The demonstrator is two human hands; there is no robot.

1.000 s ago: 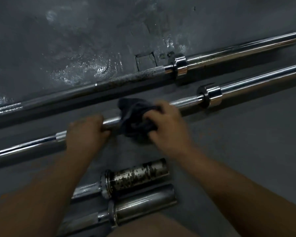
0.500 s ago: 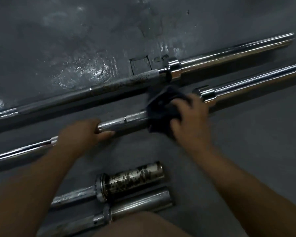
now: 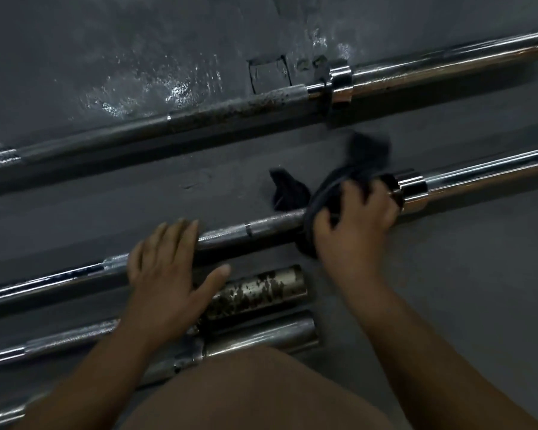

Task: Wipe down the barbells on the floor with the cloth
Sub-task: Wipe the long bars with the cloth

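Partly blurred, the right hand (image 3: 356,225) grips the cloth (image 3: 330,187) around the barbell (image 3: 261,226); the left hand (image 3: 165,274) lies open, covering its shaft.

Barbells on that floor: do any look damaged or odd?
Yes. The short sleeve nearest the left hand is blotched with dark rust-like patches, and the far barbell has a rough, pitted shaft. The others look shiny.

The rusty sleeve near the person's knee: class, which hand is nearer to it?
Left. The left hand is spread open just above the rusty sleeve, overlapping its end. The right hand is farther up, gripping the cloth.
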